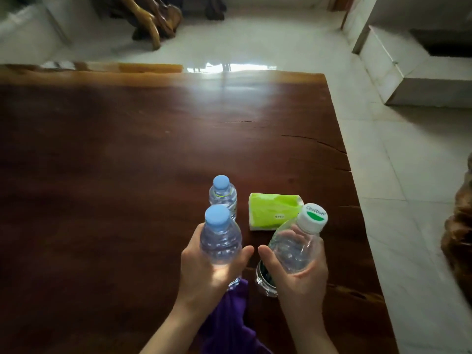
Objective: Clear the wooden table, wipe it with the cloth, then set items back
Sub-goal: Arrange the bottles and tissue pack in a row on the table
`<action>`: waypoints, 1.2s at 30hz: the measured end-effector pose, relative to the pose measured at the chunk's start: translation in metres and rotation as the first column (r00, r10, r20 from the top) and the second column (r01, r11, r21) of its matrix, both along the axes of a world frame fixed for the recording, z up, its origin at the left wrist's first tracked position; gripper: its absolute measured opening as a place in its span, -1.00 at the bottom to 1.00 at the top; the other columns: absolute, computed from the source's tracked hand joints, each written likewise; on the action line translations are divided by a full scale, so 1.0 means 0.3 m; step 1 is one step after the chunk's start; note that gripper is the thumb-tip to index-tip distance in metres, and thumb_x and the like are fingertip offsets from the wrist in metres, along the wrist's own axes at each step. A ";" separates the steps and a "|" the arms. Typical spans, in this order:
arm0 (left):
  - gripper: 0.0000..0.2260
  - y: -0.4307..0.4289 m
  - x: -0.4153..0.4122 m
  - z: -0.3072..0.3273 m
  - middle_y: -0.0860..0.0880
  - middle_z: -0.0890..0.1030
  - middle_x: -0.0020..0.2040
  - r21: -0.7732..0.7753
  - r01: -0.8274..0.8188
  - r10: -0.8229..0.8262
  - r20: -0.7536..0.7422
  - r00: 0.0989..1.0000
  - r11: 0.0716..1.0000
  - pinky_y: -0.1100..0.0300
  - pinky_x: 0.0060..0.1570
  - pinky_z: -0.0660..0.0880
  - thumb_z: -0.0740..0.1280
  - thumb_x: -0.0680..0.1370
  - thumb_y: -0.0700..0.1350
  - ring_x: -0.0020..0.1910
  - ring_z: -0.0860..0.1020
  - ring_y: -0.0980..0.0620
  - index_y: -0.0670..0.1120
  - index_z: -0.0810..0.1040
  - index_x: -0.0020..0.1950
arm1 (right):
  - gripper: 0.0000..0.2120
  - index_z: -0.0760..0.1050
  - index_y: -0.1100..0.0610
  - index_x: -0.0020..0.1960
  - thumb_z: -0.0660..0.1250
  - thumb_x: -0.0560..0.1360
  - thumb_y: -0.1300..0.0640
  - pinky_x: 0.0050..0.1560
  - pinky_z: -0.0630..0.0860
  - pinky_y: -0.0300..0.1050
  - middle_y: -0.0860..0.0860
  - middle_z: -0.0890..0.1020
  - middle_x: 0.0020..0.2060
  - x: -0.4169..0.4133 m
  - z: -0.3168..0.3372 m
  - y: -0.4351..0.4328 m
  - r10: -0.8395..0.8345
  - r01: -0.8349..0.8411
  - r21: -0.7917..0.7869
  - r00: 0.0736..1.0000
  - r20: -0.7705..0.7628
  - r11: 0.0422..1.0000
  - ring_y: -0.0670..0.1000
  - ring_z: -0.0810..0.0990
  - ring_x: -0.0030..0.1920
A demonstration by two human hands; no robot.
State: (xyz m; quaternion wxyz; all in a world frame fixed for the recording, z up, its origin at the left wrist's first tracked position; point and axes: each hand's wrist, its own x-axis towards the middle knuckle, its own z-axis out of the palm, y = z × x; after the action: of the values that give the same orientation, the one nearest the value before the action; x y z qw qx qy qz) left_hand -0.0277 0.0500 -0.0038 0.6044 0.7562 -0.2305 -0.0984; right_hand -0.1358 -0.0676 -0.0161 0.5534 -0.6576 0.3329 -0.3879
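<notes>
Filling most of the frame, the table point(127, 162) runs dark and glossy from the left edge to its right rim, bare except for a small cluster at lower centre. Below that cluster, at the bottom edge, the cloth point(229, 323) lies purple and bunched between the two forearms, partly under the left wrist. The left hand point(207, 267) is wrapped around a blue-capped bottle point(221, 241), thumb pressed across its front, bottle upright with its long axis pointing at the camera. The right hand point(301, 272) is curled around a white-capped bottle point(296, 249), which leans with its cap toward the upper right. Whether either bottle's base touches the wood cannot be told. Just above the left hand stands a second blue-capped bottle point(223, 198), free and upright; right of it lies a green tissue pack point(273, 212), flat, its long side across the frame. Both sit directly beyond the hands, so neither blocks a lift. Judging by the load, clearing is under way, and the cloth is nearer the left hand.
</notes>
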 end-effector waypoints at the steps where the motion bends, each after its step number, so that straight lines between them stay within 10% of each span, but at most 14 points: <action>1: -0.61 0.056 0.006 -0.008 0.04 0.67 -0.20 0.016 -0.025 0.025 -0.002 1.000 1.000 0.33 -0.27 0.51 0.58 0.28 0.19 -0.29 0.64 0.10 0.04 0.53 -0.07 | -0.38 0.49 -0.05 0.14 0.54 0.23 -0.36 -0.09 0.56 -0.37 -0.23 0.64 0.02 0.013 -0.008 0.037 0.015 -0.016 -0.003 1.000 -0.020 1.000 -0.16 0.67 0.02; 15: -0.61 0.467 0.287 -0.078 0.02 0.67 -0.15 0.128 -0.297 0.307 -0.072 0.949 0.946 -0.12 -0.04 0.61 0.61 0.29 0.08 -0.12 0.66 0.01 0.03 0.54 -0.02 | -0.46 0.51 0.01 0.12 0.58 0.27 -0.20 0.02 0.64 -0.01 -0.13 0.67 -0.04 0.368 -0.069 0.315 0.187 -0.200 -0.064 0.968 -0.166 0.978 -0.09 0.68 -0.01; 29: -0.57 0.363 0.581 -0.166 -0.05 0.68 -0.08 0.091 -0.402 0.409 -0.071 0.910 0.911 -0.16 0.04 0.57 0.64 0.32 -0.01 -0.07 0.66 -0.09 -0.09 0.55 0.06 | -0.32 0.40 -0.04 0.18 0.59 0.21 -0.28 -0.09 0.39 -0.57 -0.25 0.59 -0.08 0.721 -0.161 0.269 0.216 -0.243 -0.102 0.952 -0.218 0.965 -0.36 0.58 -0.05; 36: -0.55 0.330 0.649 -0.201 -0.05 0.68 -0.06 0.105 -0.414 0.421 -0.046 0.906 0.904 -0.14 0.05 0.58 0.64 0.32 -0.01 -0.05 0.66 -0.07 -0.11 0.55 0.09 | -0.25 0.40 -0.01 0.22 0.58 0.20 -0.33 -0.02 0.47 -0.46 -0.12 0.63 0.01 0.799 -0.199 0.254 0.234 -0.254 -0.084 0.952 -0.195 0.964 -0.18 0.63 -0.01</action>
State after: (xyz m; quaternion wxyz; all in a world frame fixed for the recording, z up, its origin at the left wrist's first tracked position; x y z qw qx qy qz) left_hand 0.1671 0.1491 -0.0640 0.5830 0.8116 -0.0379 -0.0028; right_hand 0.1038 0.0085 -0.0758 0.5277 -0.7556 0.2770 -0.2717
